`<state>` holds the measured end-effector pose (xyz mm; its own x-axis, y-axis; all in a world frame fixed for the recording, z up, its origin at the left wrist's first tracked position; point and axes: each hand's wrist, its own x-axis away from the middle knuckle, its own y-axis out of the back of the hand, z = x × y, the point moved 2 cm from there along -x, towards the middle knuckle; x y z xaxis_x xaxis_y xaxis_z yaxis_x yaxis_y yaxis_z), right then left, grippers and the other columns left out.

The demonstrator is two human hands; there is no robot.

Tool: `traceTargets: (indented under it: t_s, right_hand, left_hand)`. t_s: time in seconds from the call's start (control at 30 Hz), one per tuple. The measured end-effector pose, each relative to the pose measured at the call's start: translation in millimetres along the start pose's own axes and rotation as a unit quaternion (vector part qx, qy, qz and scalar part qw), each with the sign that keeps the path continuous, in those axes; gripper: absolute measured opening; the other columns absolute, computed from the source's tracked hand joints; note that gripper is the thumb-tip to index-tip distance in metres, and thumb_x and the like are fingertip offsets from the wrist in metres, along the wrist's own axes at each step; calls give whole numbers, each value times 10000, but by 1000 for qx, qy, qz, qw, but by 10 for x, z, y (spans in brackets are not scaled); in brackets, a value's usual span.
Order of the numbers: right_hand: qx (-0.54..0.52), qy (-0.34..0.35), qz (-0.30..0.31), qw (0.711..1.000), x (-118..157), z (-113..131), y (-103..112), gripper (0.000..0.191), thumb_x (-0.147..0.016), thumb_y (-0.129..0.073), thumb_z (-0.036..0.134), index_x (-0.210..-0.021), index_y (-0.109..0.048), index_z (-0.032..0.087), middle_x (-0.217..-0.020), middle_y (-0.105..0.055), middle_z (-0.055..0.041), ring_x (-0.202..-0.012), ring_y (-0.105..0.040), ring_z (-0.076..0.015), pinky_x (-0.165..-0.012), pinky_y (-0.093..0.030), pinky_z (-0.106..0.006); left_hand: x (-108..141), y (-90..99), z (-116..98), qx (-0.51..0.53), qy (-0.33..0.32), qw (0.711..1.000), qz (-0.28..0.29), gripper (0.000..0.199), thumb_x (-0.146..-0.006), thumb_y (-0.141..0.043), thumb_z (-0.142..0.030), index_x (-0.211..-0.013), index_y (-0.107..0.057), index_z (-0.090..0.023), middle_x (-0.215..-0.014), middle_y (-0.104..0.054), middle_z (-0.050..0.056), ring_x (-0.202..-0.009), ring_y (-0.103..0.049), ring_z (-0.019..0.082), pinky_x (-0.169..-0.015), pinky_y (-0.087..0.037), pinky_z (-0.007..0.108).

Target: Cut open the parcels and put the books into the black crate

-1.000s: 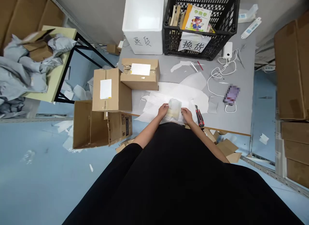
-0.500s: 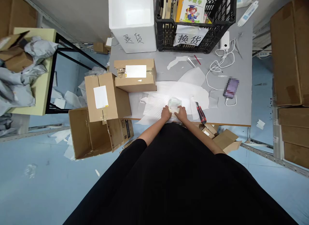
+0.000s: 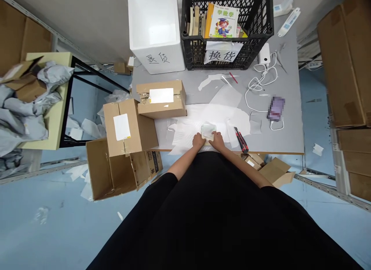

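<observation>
A small, clear plastic packet [image 3: 208, 130] with pale contents lies at the near edge of the grey table [image 3: 278, 142], on crumpled white packing paper [image 3: 226, 117]. My left hand [image 3: 198, 141] holds its lower left side, and my right hand [image 3: 216, 141] holds its lower right side. What the packet contains is too blurred to identify. A red and black utility knife [image 3: 241, 140] lies just right of my right hand, apart from it.
Two taped cardboard boxes [image 3: 130, 127] sit left of the paper, with an open carton [image 3: 110, 173] below them. A black crate of books [image 3: 226, 49], a white foam box [image 3: 155, 34], a power bank [image 3: 264, 53] with cable, and a blurred phone [image 3: 276, 108] stand beyond.
My hands have moved closer together around the packet, which now looks smaller and more compact. The whole view has shifted slightly as my head moved.
</observation>
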<state>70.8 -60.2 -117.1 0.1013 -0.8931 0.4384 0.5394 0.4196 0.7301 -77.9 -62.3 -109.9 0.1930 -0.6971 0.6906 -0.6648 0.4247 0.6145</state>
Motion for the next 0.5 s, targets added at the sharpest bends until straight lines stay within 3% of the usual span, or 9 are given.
traceTargets:
  t_s: [0.2, 0.4, 0.5]
  right_hand:
    - [-6, -3, 3, 1000, -71, 29, 30, 469, -781, -693, 314, -1191, -507, 185, -1201, -503, -151, -1099, -552, -315, -999, -425, -437]
    - [25, 12, 30, 999, -128, 74, 62, 459, -832, -666, 344, -1232, -515, 179, -1236, -510, -154, -1111, -564, -296, -972, -432, -376]
    - [28, 14, 40, 999, -149, 88, 92, 444, -848, -658, 335, -1237, -516, 174, -1241, -515, -155, -1119, -572, -279, -965, -433, -349]
  left_hand:
    - [-67, -14, 22, 57, 1, 998, -22, 283, -786, -709, -269, -1035, -597, -193, -1097, -726, 118, -1065, -659, 258, -857, -469, 319]
    - [-101, 57, 43, 42, 0, 999, -6, 105, -785, -703, -276, -798, -648, -188, -951, -746, 75, -956, -683, 215, -802, -467, 267]
    - [-91, 92, 43, 50, -3, 999, -8, 108, -777, -711, -277, -802, -655, -189, -925, -746, 59, -918, -685, 202, -771, -468, 256]
